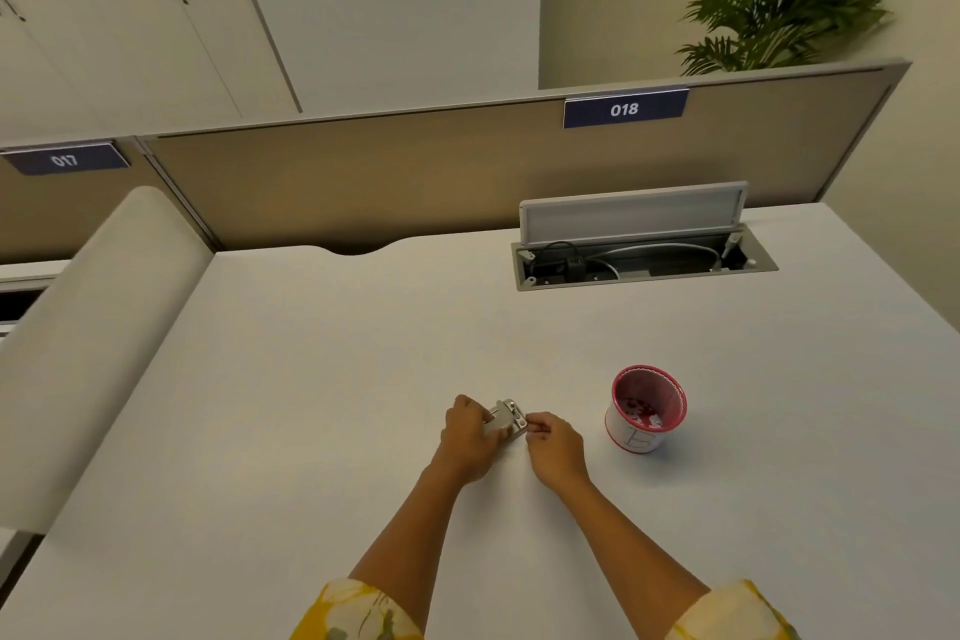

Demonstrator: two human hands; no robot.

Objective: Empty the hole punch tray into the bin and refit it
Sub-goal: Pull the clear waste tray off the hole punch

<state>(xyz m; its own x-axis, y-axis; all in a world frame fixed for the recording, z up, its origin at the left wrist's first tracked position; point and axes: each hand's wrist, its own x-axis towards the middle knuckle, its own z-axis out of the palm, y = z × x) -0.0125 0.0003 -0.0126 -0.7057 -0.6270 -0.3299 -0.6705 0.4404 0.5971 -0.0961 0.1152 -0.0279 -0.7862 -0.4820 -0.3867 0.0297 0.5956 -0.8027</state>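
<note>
Left hand (470,431) clasps the punch (505,420) from its left side — right hand (551,444) pinches at its right end; bin (645,409) stands well right

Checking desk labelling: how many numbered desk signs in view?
2. Sign 018 tops the partition behind this desk; sign 017 sits on the neighbouring partition, far left. Others may lie outside the frame.

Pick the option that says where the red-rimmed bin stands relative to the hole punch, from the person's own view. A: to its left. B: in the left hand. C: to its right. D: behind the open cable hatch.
C: the bin stands on the desk to the right of the hole punch, beyond the right hand.
</note>
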